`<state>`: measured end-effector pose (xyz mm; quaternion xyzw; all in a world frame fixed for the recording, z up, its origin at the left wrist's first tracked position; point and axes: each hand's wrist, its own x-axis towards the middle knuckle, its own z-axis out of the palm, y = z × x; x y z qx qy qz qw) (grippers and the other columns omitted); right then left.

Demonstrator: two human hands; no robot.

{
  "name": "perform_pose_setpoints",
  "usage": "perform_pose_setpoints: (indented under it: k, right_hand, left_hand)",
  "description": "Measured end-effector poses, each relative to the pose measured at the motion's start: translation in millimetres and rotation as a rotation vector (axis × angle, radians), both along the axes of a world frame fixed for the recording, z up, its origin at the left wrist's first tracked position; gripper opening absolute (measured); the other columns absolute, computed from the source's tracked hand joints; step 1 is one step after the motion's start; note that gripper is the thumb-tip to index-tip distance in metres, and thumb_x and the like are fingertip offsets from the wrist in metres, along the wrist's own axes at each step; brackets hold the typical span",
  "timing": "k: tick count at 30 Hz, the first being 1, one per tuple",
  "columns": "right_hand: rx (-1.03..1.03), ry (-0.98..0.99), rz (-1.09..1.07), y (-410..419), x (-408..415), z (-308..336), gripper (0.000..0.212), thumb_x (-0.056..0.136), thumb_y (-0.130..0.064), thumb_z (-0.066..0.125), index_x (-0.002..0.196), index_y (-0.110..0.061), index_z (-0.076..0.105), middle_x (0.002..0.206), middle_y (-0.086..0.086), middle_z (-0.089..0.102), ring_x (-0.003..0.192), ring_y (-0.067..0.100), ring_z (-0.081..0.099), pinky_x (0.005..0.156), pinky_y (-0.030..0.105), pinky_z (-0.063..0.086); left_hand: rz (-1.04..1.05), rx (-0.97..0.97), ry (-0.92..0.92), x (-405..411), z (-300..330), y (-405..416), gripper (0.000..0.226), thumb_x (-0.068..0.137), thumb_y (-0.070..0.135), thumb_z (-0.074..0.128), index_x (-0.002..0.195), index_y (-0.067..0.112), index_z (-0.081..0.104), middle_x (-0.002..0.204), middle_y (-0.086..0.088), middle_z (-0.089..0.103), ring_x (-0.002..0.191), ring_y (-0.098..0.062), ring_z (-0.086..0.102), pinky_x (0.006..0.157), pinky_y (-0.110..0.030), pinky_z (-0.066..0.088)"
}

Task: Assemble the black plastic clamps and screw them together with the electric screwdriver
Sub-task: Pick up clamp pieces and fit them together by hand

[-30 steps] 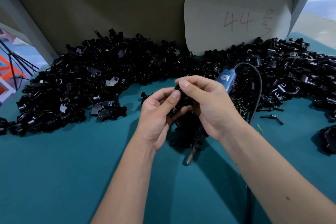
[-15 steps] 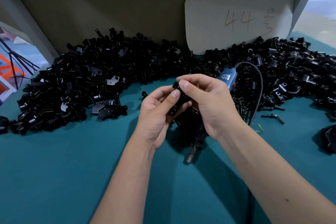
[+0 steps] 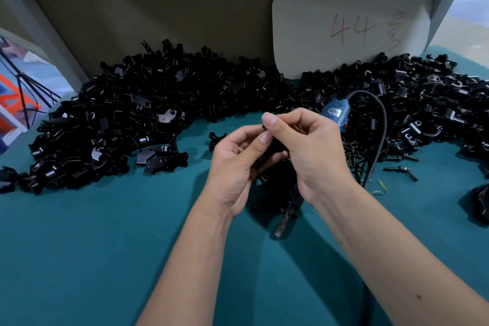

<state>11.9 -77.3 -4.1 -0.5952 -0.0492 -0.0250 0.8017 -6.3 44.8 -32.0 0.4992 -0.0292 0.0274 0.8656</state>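
Both hands raised | left hand point(image 3: 235, 164), right hand point(image 3: 312, 148) fingers pinching black clamp point(image 3: 275, 147)

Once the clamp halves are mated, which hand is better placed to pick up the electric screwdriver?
Probably the right hand: the electric screwdriver lies directly beneath and behind it, its cord running off to the right. The left hand sits farther away and could keep gripping the clamp.
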Motion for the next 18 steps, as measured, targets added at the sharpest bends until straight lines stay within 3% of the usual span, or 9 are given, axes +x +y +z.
perform_pose_setpoints:
  k: [2, 5, 7, 11, 16, 18]
  right_hand:
    - [-0.019, -0.006, -0.005, -1, 2, -1, 0.02, 0.087, -0.025, 0.084, 0.07, -0.022, 0.075, 0.08, 0.005, 0.072, 0.077, 0.014, 0.069, 0.061, 0.025, 0.055]
    - [0.08, 0.045, 0.041, -6, 6, -3, 0.018, 0.095, -0.036, 0.073, 0.094, -0.018, 0.078, 0.097, 0.005, 0.076, 0.093, 0.016, 0.068, 0.074, 0.028, 0.056]
    - [0.122, 0.059, 0.064, -10, 8, -5, 0.019, 0.102, -0.025, 0.064, 0.102, -0.014, 0.079, 0.107, 0.011, 0.075, 0.101, 0.021, 0.066, 0.082, 0.031, 0.056]
    - [0.042, -0.001, 0.085, -9, 7, -7, 0.021, 0.104, -0.015, 0.062, 0.097, -0.015, 0.083, 0.102, 0.009, 0.076, 0.095, 0.022, 0.067, 0.091, 0.039, 0.057]
    - [0.052, -0.001, 0.061, -9, 6, -6, 0.011, 0.098, -0.016, 0.072, 0.097, -0.013, 0.083, 0.099, 0.007, 0.077, 0.093, 0.02, 0.07, 0.087, 0.036, 0.06]
    - [0.067, -0.001, 0.028, -6, 5, -5, 0.006, 0.093, -0.014, 0.077, 0.091, -0.014, 0.083, 0.093, 0.006, 0.077, 0.088, 0.018, 0.071, 0.079, 0.029, 0.059]
  left_hand:
    - [-0.003, -0.022, 0.011, 0, 0, 0, 0.022, 0.087, 0.02, 0.073, 0.105, 0.008, 0.076, 0.101, -0.009, 0.077, 0.091, -0.015, 0.074, 0.077, -0.025, 0.06]
    - [0.02, -0.119, 0.057, 1, 1, 3, 0.036, 0.088, 0.021, 0.071, 0.117, -0.001, 0.069, 0.105, -0.013, 0.075, 0.084, -0.015, 0.073, 0.074, -0.02, 0.059]
    - [0.04, -0.202, 0.098, 1, 2, 5, 0.041, 0.088, 0.023, 0.072, 0.12, -0.002, 0.069, 0.105, -0.014, 0.075, 0.079, -0.013, 0.072, 0.07, -0.017, 0.058]
    - [0.029, -0.259, 0.126, 0, 2, 6, 0.021, 0.086, 0.024, 0.075, 0.099, 0.009, 0.081, 0.1, -0.011, 0.076, 0.08, -0.013, 0.072, 0.07, -0.017, 0.058]
    - [0.029, -0.258, 0.124, 0, 2, 7, 0.03, 0.086, 0.023, 0.077, 0.11, 0.006, 0.075, 0.103, -0.01, 0.075, 0.083, -0.014, 0.072, 0.072, -0.018, 0.058]
    - [0.044, -0.23, 0.114, 0, 1, 6, 0.018, 0.086, 0.022, 0.076, 0.1, 0.012, 0.079, 0.096, -0.004, 0.076, 0.081, -0.013, 0.073, 0.073, -0.019, 0.058]
